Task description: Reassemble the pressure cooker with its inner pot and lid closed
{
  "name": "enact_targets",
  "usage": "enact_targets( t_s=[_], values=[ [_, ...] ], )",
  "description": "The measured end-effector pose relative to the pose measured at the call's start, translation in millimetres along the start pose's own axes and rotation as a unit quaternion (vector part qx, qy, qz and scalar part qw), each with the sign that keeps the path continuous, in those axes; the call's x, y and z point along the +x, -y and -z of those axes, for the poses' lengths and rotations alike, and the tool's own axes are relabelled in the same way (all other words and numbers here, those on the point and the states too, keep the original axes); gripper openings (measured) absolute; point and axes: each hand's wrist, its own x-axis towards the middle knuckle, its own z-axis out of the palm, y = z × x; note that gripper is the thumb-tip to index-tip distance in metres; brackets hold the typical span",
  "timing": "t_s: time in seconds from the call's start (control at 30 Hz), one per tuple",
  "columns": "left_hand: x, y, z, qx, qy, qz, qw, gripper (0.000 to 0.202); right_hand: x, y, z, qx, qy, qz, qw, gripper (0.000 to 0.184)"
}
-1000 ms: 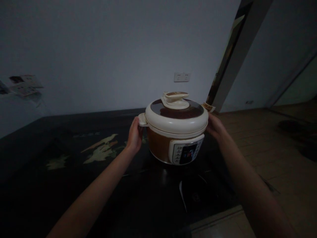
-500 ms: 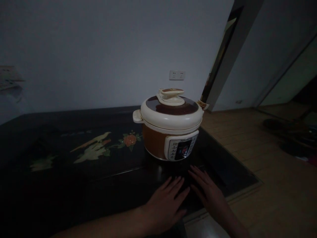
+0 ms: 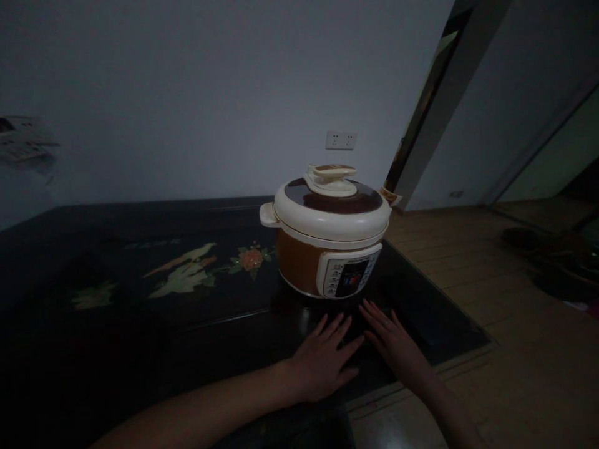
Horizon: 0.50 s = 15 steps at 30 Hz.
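A brown and cream electric pressure cooker (image 3: 299, 262) stands on the dark, glossy table (image 3: 224, 368), its lid on and its control panel facing front right. My left hand (image 3: 322, 358) lies palm down on the tabletop in front of the cooker, fingers spread, holding nothing. To its right, my right hand (image 3: 393, 340) also rests flat with fingers stretched out and bare of any object. The fingertips of both point toward the cooker's base, apart from it. A ring-like band shows on a right-hand finger.
A wall socket (image 3: 340, 140) is set in the pale wall behind the cooker. Flower and bird decorations (image 3: 185, 274) mark the tabletop at left. A dark flat shape (image 3: 414, 315) lies near the table's right side. Wooden floor (image 3: 528, 362) stretches beyond the right edge.
The view has shifted slightly, so the cooker sits a little further right and higher. Both hands appear slightly higher in the picture, still flat on the table.
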Motion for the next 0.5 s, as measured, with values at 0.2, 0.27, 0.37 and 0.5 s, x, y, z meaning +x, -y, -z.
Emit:
enact_targets(
  t_s=[0.2,0.27,0.37,0.5],
  values=[
    [-11.0,-3.9,11.8,-0.053,-0.027,-0.013,0.998,0.054,-4.1,3.1,10.1,0.058,-0.059,-0.006,0.997,0.043],
    [-21.6,-0.2,24.9,-0.1,-0.066,-0.004,0.993,0.044,-6.8,21.7,19.0,0.121,-0.115,-0.025,0.986,0.038],
    [-41.4,14.6,46.3,-0.241,-0.171,0.061,0.953,0.03,-2.3,71.5,32.0,0.272,-0.147,-0.055,0.949,0.031],
    [-65.4,45.4,62.2,-0.479,-0.345,0.174,0.788,0.027,36.6,150.4,30.6,0.459,-0.081,-0.039,0.884,0.032]
  ],
)
